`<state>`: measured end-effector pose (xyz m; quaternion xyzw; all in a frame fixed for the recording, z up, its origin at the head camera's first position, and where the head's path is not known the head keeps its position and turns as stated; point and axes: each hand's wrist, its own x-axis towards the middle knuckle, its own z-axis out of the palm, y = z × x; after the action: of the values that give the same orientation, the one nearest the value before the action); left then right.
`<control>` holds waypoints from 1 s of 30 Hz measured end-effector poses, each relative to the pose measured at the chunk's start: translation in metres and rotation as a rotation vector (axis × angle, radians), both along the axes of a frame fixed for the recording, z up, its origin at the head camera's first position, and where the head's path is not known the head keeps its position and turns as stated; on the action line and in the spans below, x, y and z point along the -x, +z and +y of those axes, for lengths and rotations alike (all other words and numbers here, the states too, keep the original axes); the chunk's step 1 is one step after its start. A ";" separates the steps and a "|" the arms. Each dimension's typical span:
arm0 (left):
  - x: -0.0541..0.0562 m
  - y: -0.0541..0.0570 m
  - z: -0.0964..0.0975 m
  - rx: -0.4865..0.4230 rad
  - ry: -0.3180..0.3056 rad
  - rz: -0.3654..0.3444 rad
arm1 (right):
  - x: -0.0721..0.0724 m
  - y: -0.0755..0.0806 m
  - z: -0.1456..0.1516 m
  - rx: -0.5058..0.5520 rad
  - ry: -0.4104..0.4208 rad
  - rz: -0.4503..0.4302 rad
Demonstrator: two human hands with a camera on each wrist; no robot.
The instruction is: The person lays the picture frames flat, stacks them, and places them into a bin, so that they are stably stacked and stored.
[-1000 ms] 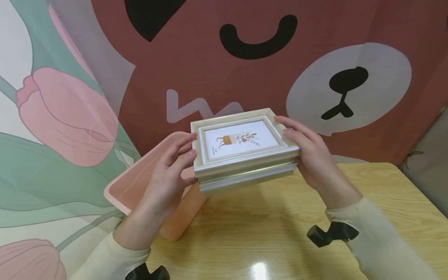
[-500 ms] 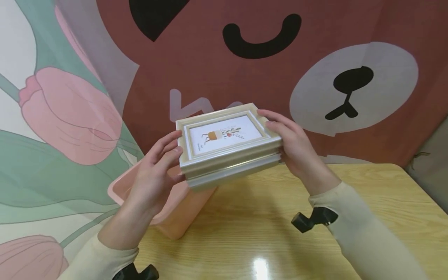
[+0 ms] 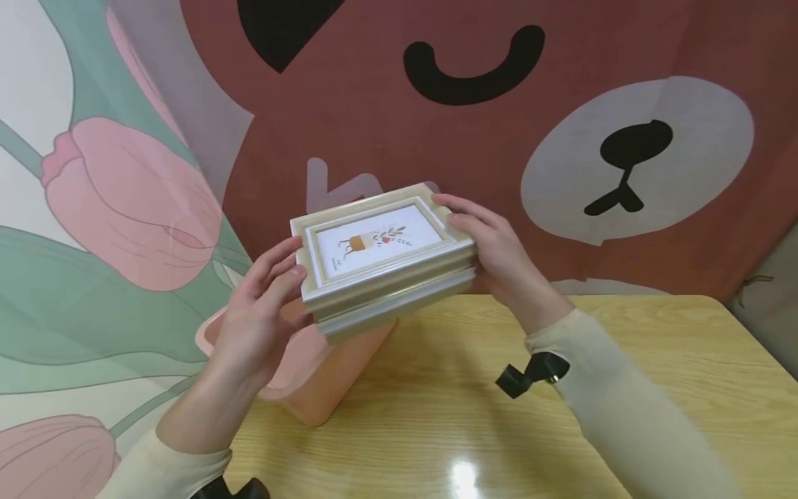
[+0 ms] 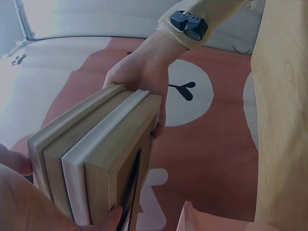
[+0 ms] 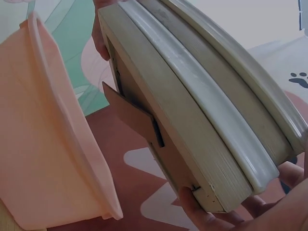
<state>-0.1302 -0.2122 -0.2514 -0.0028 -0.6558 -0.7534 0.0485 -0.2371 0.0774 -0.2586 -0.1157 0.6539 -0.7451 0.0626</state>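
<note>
Two cream picture frames are stacked flat, one on the other, held above the table at a tilt. Face up on the upper picture frame [image 3: 380, 239] is a small print with a flower sprig. The lower picture frame [image 3: 399, 308] shows as a pale edge beneath it; its back, with a stand flap [image 5: 130, 113] jutting out, appears in the right wrist view. My left hand [image 3: 258, 305] grips the stack's left end, thumb and fingers spread over both frames. At the opposite end, my right hand [image 3: 492, 242] grips the far right corner, its lower fingers curled underneath.
A pink plastic bin [image 3: 349, 374] stands on the wooden table [image 3: 592, 388] at the left, partly hidden behind my left hand and the frames. Behind the table hangs a cloth [image 3: 374, 125] printed with a bear face and tulips.
Both hands have carried the stacked frames leftward, so they now overlap more of the pink bin in the head view. The grip stays the same.
</note>
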 end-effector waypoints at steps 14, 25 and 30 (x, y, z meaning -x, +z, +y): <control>-0.008 -0.014 -0.020 -0.009 0.154 -0.042 | 0.034 -0.015 -0.042 -0.019 0.088 0.017; -0.011 -0.024 -0.028 -0.049 0.255 -0.029 | 0.055 -0.027 -0.077 0.062 0.143 -0.008; -0.013 -0.029 -0.034 -0.056 0.275 -0.029 | 0.062 -0.034 -0.092 0.057 0.157 -0.012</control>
<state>-0.1168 -0.2462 -0.2800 0.0992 -0.6294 -0.7576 0.1418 -0.2990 -0.0145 -0.2923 -0.1639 0.6208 -0.7569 0.1216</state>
